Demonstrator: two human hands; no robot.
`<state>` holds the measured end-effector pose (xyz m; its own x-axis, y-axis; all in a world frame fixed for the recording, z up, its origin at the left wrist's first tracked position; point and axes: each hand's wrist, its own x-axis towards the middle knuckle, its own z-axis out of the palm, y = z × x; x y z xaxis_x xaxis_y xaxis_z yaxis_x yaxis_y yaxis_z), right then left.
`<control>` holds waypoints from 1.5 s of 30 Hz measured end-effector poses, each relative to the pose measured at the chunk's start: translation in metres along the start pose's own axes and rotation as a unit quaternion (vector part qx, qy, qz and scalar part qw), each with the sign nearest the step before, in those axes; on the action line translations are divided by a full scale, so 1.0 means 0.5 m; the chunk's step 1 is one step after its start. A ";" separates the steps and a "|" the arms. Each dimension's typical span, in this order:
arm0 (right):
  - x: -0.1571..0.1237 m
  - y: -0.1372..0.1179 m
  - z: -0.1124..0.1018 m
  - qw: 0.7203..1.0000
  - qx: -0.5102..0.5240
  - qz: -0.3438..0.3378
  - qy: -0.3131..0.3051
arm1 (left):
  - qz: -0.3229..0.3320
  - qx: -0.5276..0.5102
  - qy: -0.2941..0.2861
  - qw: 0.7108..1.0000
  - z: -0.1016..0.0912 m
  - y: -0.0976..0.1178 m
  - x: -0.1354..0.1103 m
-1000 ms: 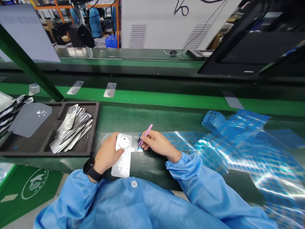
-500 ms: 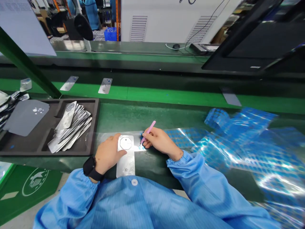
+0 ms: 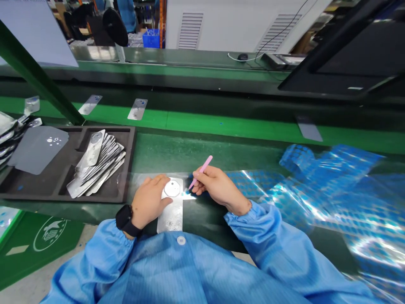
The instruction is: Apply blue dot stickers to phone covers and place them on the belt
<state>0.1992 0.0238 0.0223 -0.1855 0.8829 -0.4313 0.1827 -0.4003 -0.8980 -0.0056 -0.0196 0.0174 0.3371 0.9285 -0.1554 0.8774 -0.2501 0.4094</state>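
A shiny metal plate [image 3: 171, 211] with a round cut-out lies on the green bench in front of me. My left hand [image 3: 149, 202] rests on its left edge, fingers curled over the top, holding it down. My right hand [image 3: 215, 185] pinches pink tweezers [image 3: 200, 167], their tip down beside the plate's upper right corner, on the end of a long blue sticker film [image 3: 316, 190] that stretches off to the right. Blue sleeves cover both arms, and a black watch sits on my left wrist.
A black foam tray [image 3: 128, 169] at the left holds a fanned stack of metal plates [image 3: 95, 162] and a grey sheet [image 3: 36, 147]. Two single plates [image 3: 137, 108] lie on the green conveyor strip behind. A dark monitor [image 3: 348, 55] stands at the back right.
The plate has been squared up under my left hand, and the tweezers' tip has stayed by its top right corner. The camera has drifted, so everything sits slightly to the right.
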 end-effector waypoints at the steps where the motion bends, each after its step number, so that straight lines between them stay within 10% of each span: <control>1: 0.001 -0.005 0.009 1.000 -0.012 -0.009 0.005 | 0.001 -0.003 0.000 1.000 -0.001 0.001 0.000; 31: 0.020 0.005 0.044 0.976 -0.198 -0.088 0.012 | -0.022 0.009 -0.016 1.000 -0.008 0.010 0.003; 42: -0.027 0.020 0.020 0.859 -0.326 -0.380 0.108 | -0.030 -0.002 -0.030 0.999 -0.009 0.012 0.006; 45: -0.039 0.030 0.027 0.823 -0.416 -0.386 0.043 | -0.027 -0.004 -0.023 0.999 -0.006 0.011 0.006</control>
<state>0.1928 -0.0030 0.0160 -0.4934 0.8240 0.2786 0.6466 0.5617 -0.5162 -0.0011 -0.0175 0.0219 0.3043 0.9271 -0.2190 0.8925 -0.1971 0.4057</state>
